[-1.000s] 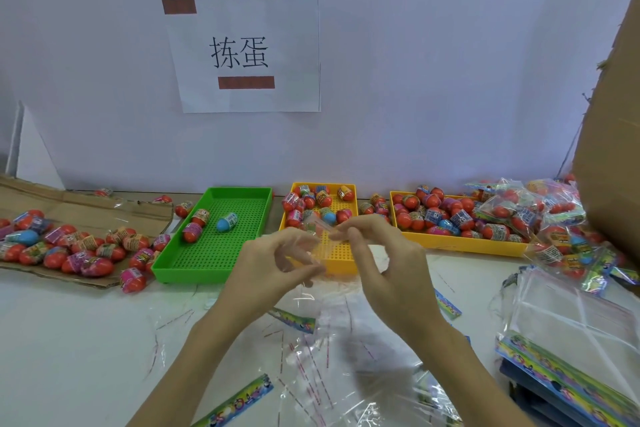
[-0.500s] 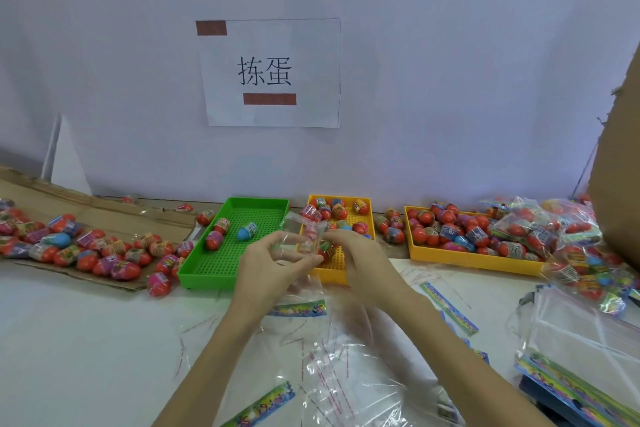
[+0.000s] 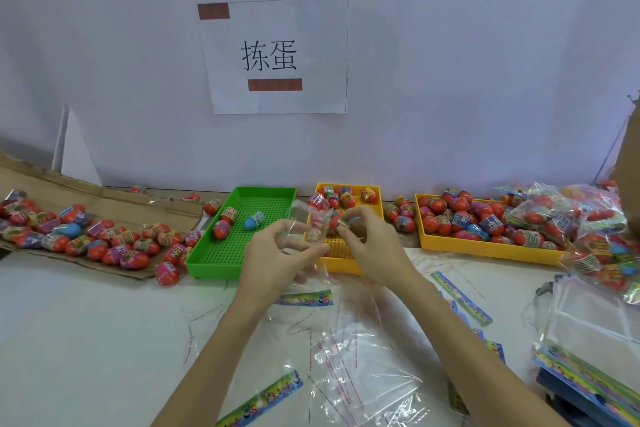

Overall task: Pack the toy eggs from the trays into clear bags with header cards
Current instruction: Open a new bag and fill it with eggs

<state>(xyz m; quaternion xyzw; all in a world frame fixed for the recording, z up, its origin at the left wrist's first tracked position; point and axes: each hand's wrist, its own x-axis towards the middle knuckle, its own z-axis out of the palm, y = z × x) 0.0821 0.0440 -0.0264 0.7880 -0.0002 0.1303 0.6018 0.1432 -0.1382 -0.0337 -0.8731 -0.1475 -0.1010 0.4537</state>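
Observation:
My left hand [image 3: 282,251] pinches the mouth of a clear bag [image 3: 311,218] in front of the small yellow tray [image 3: 341,262]. My right hand [image 3: 372,246] holds a toy egg [image 3: 337,220] at the bag's opening; how far the egg is inside I cannot tell. The bag's header card [image 3: 304,298] hangs below my left hand. A green tray [image 3: 221,256] holds three eggs, among them a blue egg [image 3: 254,221]. A larger yellow tray [image 3: 485,248] at the right is full of red eggs.
Loose eggs [image 3: 114,243] lie on flattened cardboard [image 3: 104,199] at the left. Filled bags [image 3: 581,218] pile up at the right. A stack of flat bags with cards [image 3: 588,340] sits at the lower right. Empty clear bags [image 3: 353,367] and card strips [image 3: 263,399] litter the white table.
My hands have come a little lower and closer to the small yellow tray. The right hand now holds an egg at the mouth of the bag, where before both hands worked the bag open.

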